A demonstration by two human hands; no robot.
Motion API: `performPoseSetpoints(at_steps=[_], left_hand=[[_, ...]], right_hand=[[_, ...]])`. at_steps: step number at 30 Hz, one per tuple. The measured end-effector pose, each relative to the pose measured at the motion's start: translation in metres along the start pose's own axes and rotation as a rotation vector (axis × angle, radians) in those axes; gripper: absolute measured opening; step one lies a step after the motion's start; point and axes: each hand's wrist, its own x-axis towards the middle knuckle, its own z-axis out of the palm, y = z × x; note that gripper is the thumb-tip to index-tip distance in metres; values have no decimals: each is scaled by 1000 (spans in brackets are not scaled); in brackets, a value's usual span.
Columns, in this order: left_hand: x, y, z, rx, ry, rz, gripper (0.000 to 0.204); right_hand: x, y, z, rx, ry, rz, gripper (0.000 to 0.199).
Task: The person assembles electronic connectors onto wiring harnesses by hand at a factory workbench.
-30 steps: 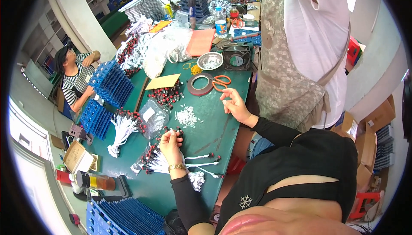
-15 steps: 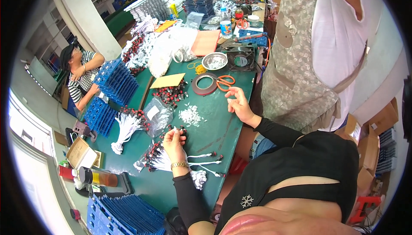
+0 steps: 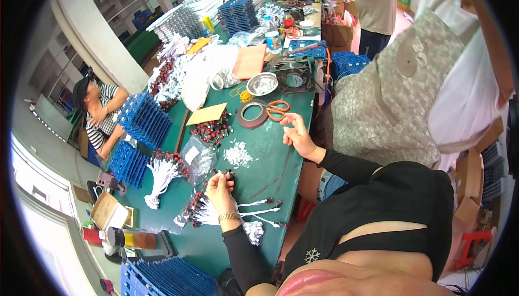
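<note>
Three splayed leads; one tape roll; one bowl.

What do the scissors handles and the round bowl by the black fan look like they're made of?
Scissors handles: probably plastic or plastic-coated metal, given the smooth, even orange. Bowl: likely polished metal, perhaps steel, since it's silvery and shiny.

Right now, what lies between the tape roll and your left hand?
The head view shows a heap of white bits, then some red-tipped parts close by the left hand.
</note>
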Motion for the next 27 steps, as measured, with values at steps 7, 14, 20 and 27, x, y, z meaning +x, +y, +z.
performPoseSetpoints(at_steps=[7, 14, 20, 27], left_hand=[[1, -1, 0, -4, 2, 12, 8], [-6, 1, -2, 3, 7, 27, 8], [3, -2, 8, 51, -24, -43, 8], [-6, 4, 3, 8, 26, 22, 9]], right_hand=[[3, -3, -2, 94, -79, 61, 35], [-2, -2, -2, 121, -179, 134, 30], [1, -2, -12, 148, -104, 56, 29], [27, -48, -48, 54, 230, -408, 32]])
